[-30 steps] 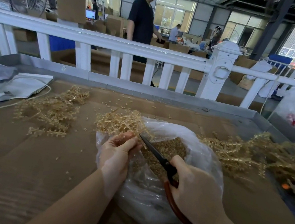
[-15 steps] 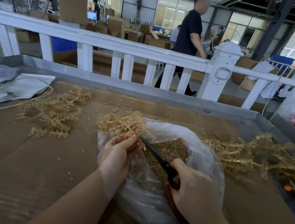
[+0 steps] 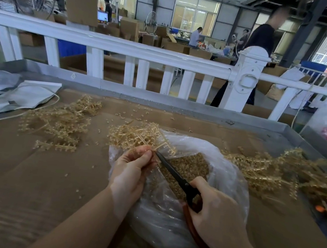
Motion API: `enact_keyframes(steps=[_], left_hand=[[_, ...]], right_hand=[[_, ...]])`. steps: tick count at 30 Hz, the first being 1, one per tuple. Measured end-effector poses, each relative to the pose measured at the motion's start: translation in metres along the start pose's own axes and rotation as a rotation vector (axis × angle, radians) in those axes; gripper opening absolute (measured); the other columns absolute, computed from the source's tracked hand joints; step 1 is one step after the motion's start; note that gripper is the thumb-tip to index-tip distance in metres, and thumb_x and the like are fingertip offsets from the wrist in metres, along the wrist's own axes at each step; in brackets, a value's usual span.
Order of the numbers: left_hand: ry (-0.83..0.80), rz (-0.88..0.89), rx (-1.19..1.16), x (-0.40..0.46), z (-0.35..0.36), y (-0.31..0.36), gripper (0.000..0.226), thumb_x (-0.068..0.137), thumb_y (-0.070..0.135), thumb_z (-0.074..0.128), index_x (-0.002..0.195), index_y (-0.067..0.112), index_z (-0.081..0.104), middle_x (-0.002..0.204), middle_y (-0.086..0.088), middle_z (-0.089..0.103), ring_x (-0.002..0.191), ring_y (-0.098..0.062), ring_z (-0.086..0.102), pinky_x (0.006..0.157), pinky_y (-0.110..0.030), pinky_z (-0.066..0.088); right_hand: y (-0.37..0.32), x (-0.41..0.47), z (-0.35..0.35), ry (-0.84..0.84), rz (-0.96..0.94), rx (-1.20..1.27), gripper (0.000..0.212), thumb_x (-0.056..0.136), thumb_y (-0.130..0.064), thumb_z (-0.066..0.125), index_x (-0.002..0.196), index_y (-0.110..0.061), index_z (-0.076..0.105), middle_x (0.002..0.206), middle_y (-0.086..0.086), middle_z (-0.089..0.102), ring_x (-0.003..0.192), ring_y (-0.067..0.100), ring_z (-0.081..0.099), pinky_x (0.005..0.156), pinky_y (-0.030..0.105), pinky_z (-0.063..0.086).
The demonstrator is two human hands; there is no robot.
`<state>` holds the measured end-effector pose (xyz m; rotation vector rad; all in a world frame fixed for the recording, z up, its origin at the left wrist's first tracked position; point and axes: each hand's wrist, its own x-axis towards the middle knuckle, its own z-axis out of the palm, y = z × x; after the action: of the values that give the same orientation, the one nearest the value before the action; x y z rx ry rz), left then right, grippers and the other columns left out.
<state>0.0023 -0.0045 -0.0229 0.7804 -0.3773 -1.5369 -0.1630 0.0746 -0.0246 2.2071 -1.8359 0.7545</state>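
head view | left hand (image 3: pixel 130 171): pinches plastic sprue (image 3: pixel 146 137) above open bag (image 3: pixel 232 173) | right hand (image 3: pixel 217 215): grips scissors (image 3: pixel 174 175), blade tips at sprue | bag lies on cardboard-covered table (image 3: pixel 29 169)

A single wide-angle view, worn on the person's head, looks forward and down across the bench (image 3: pixel 28 179). It sits close. Both forearms enter from the bottom edge, and the left hand (image 3: pixel 129 173) and right hand (image 3: pixel 217 217) fill the lower centre. The white railing (image 3: pixel 126 47) bows across the upper third, with the workshop hall (image 3: pixel 195 12) far behind along the top.
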Motion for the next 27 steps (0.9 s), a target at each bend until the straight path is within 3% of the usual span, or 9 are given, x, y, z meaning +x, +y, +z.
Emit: enact_keyframes(steps=[6,18,22,24,27], left_hand=[[-0.003,-0.012,0.015,0.001,-0.002,0.000,0.012,0.085,-0.009,0.057,0.083,0.002,0.062,0.062,-0.005,0.068,0.053,-0.012,0.064,0.055,-0.021,0.057],[0.047,0.019,0.039,0.000,0.001,-0.003,0.011,0.084,-0.008,0.059,0.091,-0.001,0.064,0.074,-0.009,0.066,0.059,-0.013,0.062,0.058,-0.020,0.056],[0.034,0.038,0.040,-0.001,0.000,-0.004,0.013,0.084,-0.010,0.059,0.087,0.001,0.065,0.067,-0.006,0.068,0.055,-0.011,0.064,0.057,-0.019,0.056],[0.021,0.043,0.039,-0.002,0.000,-0.004,0.014,0.084,-0.010,0.058,0.085,0.002,0.066,0.064,-0.004,0.069,0.054,-0.010,0.065,0.056,-0.019,0.056],[0.008,0.038,0.027,-0.001,-0.001,-0.003,0.015,0.085,-0.011,0.057,0.086,0.002,0.065,0.063,-0.003,0.069,0.055,-0.009,0.066,0.055,-0.018,0.055]], right_hand=[[-0.003,-0.001,0.001,0.055,-0.018,-0.043,0.030,0.061,-0.030,0.085,0.076,-0.023,0.061,0.051,-0.008,0.054,0.044,0.008,0.053,0.040,0.017,0.034],[-0.001,-0.001,-0.003,0.016,-0.053,-0.131,0.033,0.059,-0.030,0.083,0.082,-0.019,0.062,0.053,-0.005,0.055,0.045,0.014,0.054,0.042,0.020,0.034],[-0.004,0.000,-0.007,-0.033,-0.019,-0.094,0.028,0.064,-0.031,0.081,0.080,-0.023,0.060,0.052,-0.006,0.054,0.044,0.011,0.052,0.041,0.017,0.032],[-0.007,0.002,-0.010,-0.082,0.004,-0.073,0.023,0.075,-0.037,0.074,0.085,-0.029,0.055,0.057,-0.010,0.057,0.050,0.005,0.053,0.043,0.009,0.027],[-0.008,0.003,-0.010,-0.173,0.052,0.085,0.020,0.085,-0.046,0.059,0.086,-0.038,0.041,0.069,-0.015,0.056,0.060,0.003,0.051,0.047,0.011,0.036]])
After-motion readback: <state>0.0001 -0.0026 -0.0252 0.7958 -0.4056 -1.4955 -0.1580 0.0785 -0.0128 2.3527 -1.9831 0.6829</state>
